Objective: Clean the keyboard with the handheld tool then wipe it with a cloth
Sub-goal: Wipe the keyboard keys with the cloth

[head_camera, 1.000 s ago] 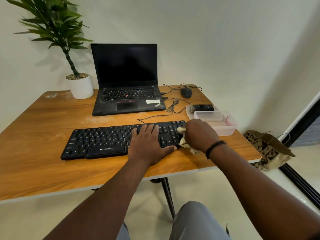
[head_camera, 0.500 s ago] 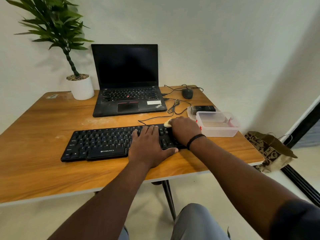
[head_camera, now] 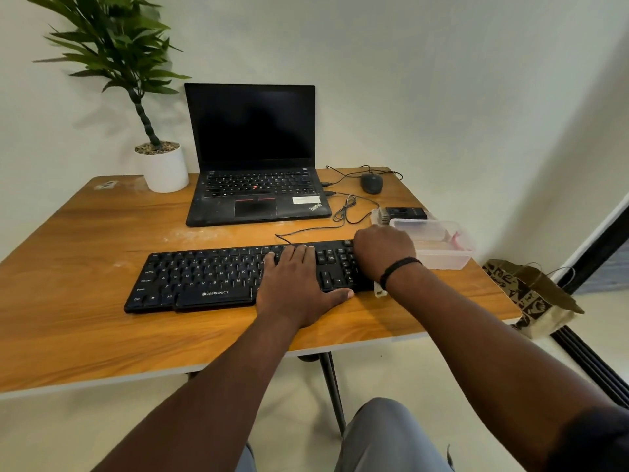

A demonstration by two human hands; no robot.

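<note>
Wooden table (head_camera: 85,267) holds everything, and my black keyboard (head_camera: 204,277) lies in the middle of it, so I will tell each place from that keyboard. Behind the keyboard sits the laptop (head_camera: 255,185), out of the way of my work. Just past the keyboard's right end stands a clear plastic box (head_camera: 439,253), close enough to reach. A black handheld tool (head_camera: 405,212) lies behind that box, set aside, so I think the tool part is done and I am wiping now.

My left hand (head_camera: 296,287) lies flat on the keyboard's right half, fingers straight and together, thumb out along the front edge. I press down so the keyboard does not slide.

My right hand (head_camera: 383,252) is on the keyboard's far right end, fingers curled under. I think it holds the cloth (head_camera: 380,292). Only a small pale bit peeks out at the front right corner, under my wrist.
</note>
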